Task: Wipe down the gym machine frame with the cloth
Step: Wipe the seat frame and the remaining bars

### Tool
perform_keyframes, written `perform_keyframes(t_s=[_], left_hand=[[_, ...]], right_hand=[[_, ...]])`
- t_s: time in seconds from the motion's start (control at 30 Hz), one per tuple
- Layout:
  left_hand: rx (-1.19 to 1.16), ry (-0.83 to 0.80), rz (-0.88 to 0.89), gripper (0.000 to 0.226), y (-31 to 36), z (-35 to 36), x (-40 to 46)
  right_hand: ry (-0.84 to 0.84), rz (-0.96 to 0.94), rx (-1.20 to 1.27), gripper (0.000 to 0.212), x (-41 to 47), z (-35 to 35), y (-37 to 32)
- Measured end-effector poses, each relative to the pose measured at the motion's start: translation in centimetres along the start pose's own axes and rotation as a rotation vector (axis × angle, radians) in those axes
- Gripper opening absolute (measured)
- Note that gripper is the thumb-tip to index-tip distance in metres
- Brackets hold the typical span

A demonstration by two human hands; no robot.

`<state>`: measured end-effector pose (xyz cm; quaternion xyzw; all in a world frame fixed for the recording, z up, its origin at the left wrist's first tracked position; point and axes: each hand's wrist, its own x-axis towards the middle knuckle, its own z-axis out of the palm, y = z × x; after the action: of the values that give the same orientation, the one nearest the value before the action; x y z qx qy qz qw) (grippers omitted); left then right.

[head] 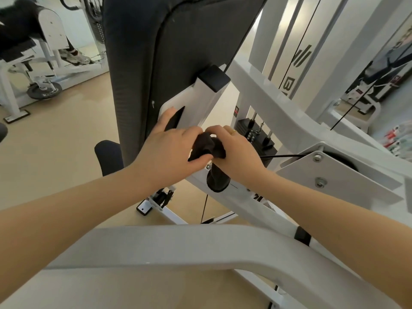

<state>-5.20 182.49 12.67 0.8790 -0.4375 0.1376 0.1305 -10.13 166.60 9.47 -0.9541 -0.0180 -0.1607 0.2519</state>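
A dark brown cloth (208,146) is bunched between both hands in the middle of the head view, one end hanging down over the white frame. My left hand (171,144) pinches its left side with thumb and fingers, just below the white bracket (196,101) behind the black back pad (156,52). My right hand (236,150) grips the cloth's right side, fingers curled over it. The white machine frame (278,108) runs diagonally under and right of the hands, and a thick white bar (178,246) crosses the foreground beneath my forearms.
A black weight stack (256,134) with cable sits just behind my right hand. A black seat pad (109,157) lies lower left. Another white machine (26,70) with a person's leg and shoe stands far left on the beige floor. A mirror wall is at right.
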Motion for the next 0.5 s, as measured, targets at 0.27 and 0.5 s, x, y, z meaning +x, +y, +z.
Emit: perform_keyframes(t_s=[0.27, 0.5], left_hand=[[-0.517, -0.183, -0.223, 0.039, 0.9, 1.0, 0.2], [-0.474, -0.195, -0.177, 0.021, -0.7, 0.8, 0.6]], right_hand=[[-0.109, 0.047, 0.248, 0.056, -0.6, 0.0, -0.3], [-0.681, 0.285, 0.518, 0.026, 0.0, -1.8, 2.2]])
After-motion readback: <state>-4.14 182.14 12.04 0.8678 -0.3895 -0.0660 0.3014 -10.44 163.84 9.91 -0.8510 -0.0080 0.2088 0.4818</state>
